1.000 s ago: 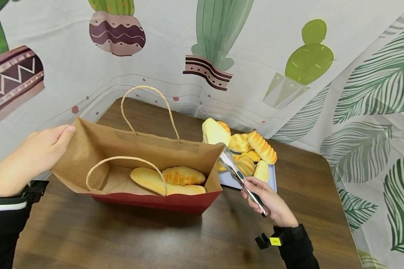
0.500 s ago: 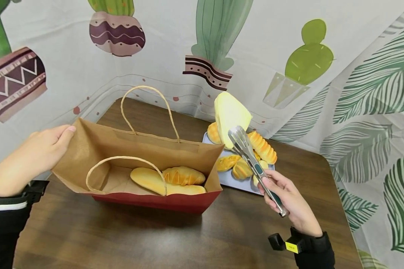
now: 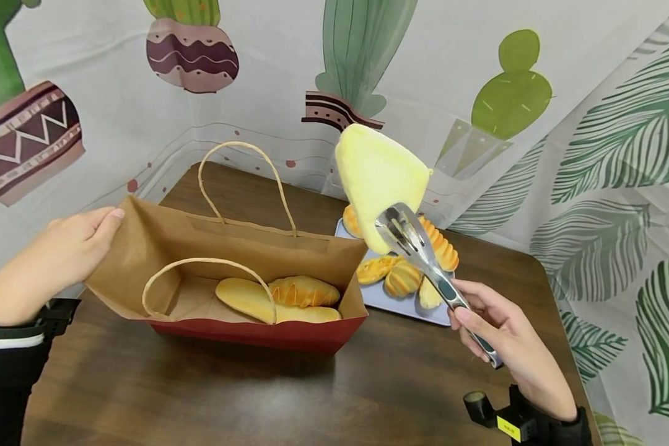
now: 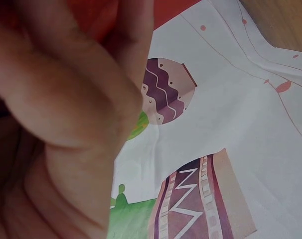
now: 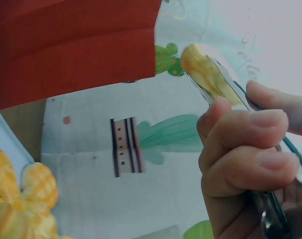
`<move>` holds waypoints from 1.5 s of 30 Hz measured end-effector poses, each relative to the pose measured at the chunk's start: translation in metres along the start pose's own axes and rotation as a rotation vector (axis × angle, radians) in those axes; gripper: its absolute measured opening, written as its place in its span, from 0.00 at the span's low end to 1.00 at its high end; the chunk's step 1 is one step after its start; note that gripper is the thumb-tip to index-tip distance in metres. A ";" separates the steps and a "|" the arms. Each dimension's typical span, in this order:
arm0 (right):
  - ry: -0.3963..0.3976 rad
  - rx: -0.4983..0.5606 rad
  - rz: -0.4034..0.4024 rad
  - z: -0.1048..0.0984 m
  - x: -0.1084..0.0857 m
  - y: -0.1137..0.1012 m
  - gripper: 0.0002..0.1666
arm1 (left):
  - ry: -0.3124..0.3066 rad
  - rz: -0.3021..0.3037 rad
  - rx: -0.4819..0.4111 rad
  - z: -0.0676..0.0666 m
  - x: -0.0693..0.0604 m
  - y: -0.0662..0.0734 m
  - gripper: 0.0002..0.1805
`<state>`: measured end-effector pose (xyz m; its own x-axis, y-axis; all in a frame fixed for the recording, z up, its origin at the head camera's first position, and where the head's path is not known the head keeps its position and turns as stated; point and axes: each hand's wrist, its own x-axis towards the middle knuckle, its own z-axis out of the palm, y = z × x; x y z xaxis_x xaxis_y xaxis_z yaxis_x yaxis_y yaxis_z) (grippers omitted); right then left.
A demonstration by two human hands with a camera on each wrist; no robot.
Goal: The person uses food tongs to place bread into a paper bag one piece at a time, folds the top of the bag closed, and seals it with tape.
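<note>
My left hand [image 3: 78, 244] pinches the upper left edge of a red paper bag [image 3: 251, 337] with a brown inside, its thumb over the rim. The bag stands with its mouth wide. Inside lie a long pale bun [image 3: 240, 294] and a browner drizzled roll [image 3: 306, 292]. My right hand [image 3: 510, 331] grips metal tongs [image 3: 440, 272] to the right of the bag. Their slotted tips clasp a thick pale-yellow bread slice [image 3: 379, 164], tilted in the air above the tray. In the right wrist view, curled fingers [image 5: 240, 129] wrap the tongs.
Behind the slice, a pale blue-grey tray [image 3: 379, 301] bears several breads, among them a ridged loaf [image 3: 443, 244] and a striped roll [image 3: 403, 280]. Two string handles [image 3: 251, 145] arch over the bag. A cactus-print cloth [image 3: 267, 56] hangs behind the wooden table [image 3: 290, 396].
The tongs have raised the bread slice off the pile on the tray. My right hand has moved right and nearer to me. My left hand and the bag have stayed put.
</note>
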<state>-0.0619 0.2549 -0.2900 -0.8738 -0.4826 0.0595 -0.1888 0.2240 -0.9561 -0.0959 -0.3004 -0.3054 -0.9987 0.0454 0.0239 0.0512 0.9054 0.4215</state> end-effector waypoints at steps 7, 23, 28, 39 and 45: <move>-0.134 -0.024 -0.183 0.004 0.003 -0.009 0.27 | 0.005 0.000 0.007 0.000 0.000 0.000 0.27; -0.165 -0.543 -0.232 0.024 0.021 -0.034 0.27 | -0.019 -0.017 0.006 -0.002 -0.002 0.003 0.29; -0.212 -0.710 -0.228 0.027 0.030 -0.044 0.24 | -0.010 -0.017 0.000 -0.002 -0.002 0.004 0.28; -0.302 -0.861 -0.234 0.037 0.052 -0.062 0.22 | -0.017 -0.021 -0.011 -0.002 -0.002 0.003 0.29; -0.371 -0.864 -0.203 0.040 0.060 -0.068 0.22 | -0.027 -0.025 -0.014 -0.003 -0.002 0.003 0.29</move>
<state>-0.0838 0.1770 -0.2324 -0.6188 -0.7847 -0.0360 -0.7152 0.5817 -0.3875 -0.0938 -0.2988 -0.3017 -0.9994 0.0343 -0.0110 0.0261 0.9003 0.4346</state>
